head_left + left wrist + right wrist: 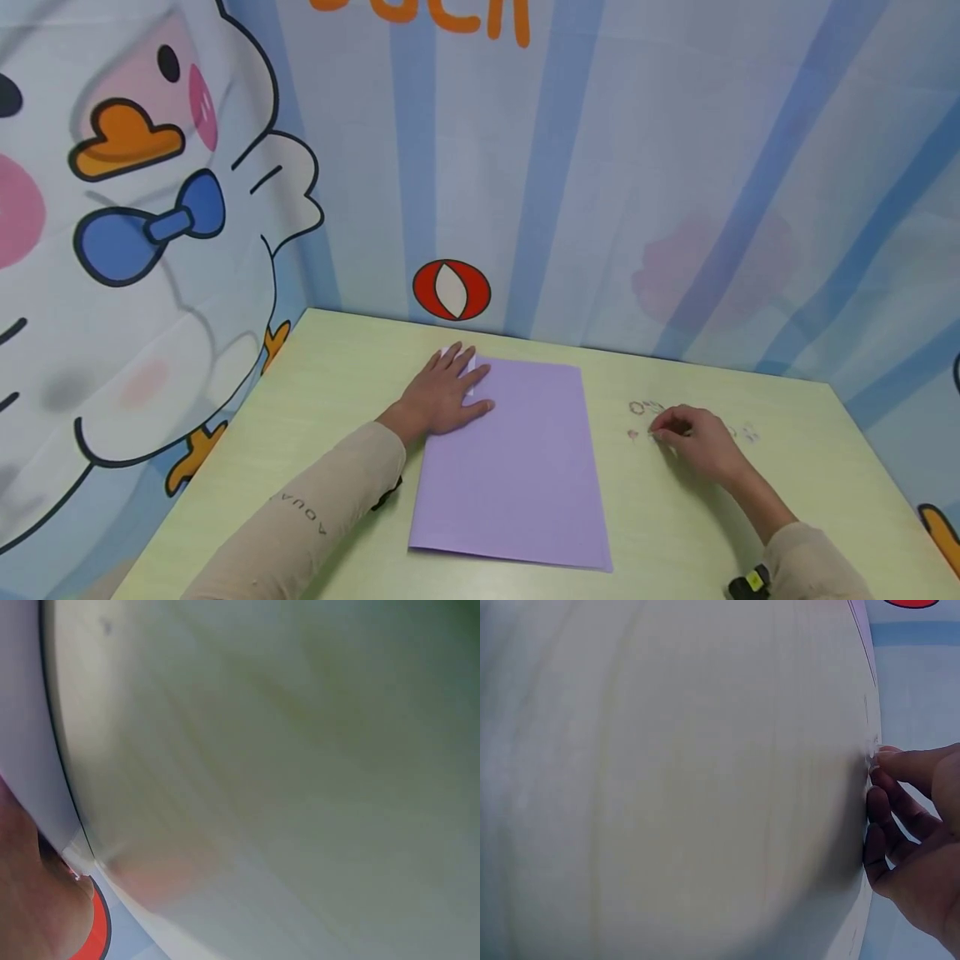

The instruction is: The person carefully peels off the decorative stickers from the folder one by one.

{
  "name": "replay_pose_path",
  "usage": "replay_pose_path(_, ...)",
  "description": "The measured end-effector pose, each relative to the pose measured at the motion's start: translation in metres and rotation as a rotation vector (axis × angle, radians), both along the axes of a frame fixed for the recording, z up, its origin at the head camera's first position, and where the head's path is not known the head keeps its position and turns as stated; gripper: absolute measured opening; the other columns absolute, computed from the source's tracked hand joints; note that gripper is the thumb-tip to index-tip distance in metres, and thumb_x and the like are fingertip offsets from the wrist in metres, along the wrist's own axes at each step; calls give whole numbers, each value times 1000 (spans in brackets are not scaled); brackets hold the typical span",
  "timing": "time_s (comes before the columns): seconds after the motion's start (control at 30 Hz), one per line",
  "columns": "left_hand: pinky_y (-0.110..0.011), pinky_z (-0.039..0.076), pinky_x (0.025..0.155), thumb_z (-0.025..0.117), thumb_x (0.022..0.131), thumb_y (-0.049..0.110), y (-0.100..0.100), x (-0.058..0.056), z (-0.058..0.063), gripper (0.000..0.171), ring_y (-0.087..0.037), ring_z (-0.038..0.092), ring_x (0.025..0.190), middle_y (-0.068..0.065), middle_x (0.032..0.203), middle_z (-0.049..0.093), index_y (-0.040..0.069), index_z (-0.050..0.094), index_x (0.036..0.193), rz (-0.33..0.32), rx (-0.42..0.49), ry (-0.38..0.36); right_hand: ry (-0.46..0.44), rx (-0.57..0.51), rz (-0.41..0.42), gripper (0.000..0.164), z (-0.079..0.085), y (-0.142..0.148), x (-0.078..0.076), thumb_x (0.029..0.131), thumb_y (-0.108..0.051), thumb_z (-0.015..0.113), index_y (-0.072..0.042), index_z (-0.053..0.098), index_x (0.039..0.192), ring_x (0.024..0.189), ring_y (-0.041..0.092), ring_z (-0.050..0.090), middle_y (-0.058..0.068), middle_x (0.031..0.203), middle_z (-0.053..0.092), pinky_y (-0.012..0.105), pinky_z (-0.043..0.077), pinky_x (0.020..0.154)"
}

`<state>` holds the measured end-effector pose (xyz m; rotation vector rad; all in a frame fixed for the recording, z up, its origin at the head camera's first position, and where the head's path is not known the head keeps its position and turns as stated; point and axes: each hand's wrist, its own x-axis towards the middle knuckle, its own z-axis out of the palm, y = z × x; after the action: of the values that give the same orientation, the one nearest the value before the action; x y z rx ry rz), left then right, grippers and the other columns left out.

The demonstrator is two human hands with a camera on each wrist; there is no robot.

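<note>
A purple folded sheet or folder [517, 475] lies flat on the table. My left hand [442, 398] rests palm down on its upper left corner, fingers spread. Under those fingers a small white piece [472, 377] partly shows. To the right of the folder, my right hand [701, 440] is low over the table, thumb and forefinger pinching a tiny clear sticker [871, 756]. Beside its fingertips lie more small stickers: a ring-shaped one [637, 407] and a pinkish one [633, 435]. Others [750, 433] lie beyond the hand, partly hidden by it.
The pale yellow table [345, 358] ends at a printed cloth backdrop [637, 167] with a duck and blue stripes. A dark strap device [750, 582] is on the right wrist. The left wrist view shows mostly blurred table surface.
</note>
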<state>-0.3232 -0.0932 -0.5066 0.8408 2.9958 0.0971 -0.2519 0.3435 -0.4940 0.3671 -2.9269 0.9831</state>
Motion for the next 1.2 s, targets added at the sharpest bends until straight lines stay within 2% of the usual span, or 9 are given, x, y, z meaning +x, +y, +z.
replay_pose_path(0.3,-56,13,130,36,106,68,1,1,1,77,-37,12,163,-13,176,21,22,34,168,-8,-1,7,27,37,24,13,-2,3,0,98,-3,74,-10,83,104,91,21,67,3,103,73,30,55,73)
replay_pose_path(0.8,-54,10,130,35,106,69,0,0,-1,77,-36,8,163,-11,177,17,25,32,169,4,-7,-8,60,17,0,17,-3,-4,6,103,-14,71,-4,77,115,90,20,66,5,104,74,31,54,71)
replay_pose_path(0.93,-55,8,130,35,106,69,1,0,0,78,-36,4,164,-12,178,13,25,31,169,-3,-6,-31,141,8,33,17,4,-17,12,103,-11,71,-1,75,116,87,21,67,4,99,72,30,53,70)
replay_pose_path(1.03,-55,9,130,36,106,70,2,-2,0,77,-36,2,164,-12,178,12,25,32,169,-4,-9,-27,200,9,74,22,14,-36,16,102,-12,71,1,74,121,90,26,69,6,101,70,36,56,73)
replay_pose_path(1.2,-53,13,130,39,106,68,0,-2,2,75,-34,6,164,-12,177,17,25,36,167,-1,21,-17,183,24,136,36,26,-75,28,103,-19,72,1,68,132,107,33,69,15,121,69,49,59,84)
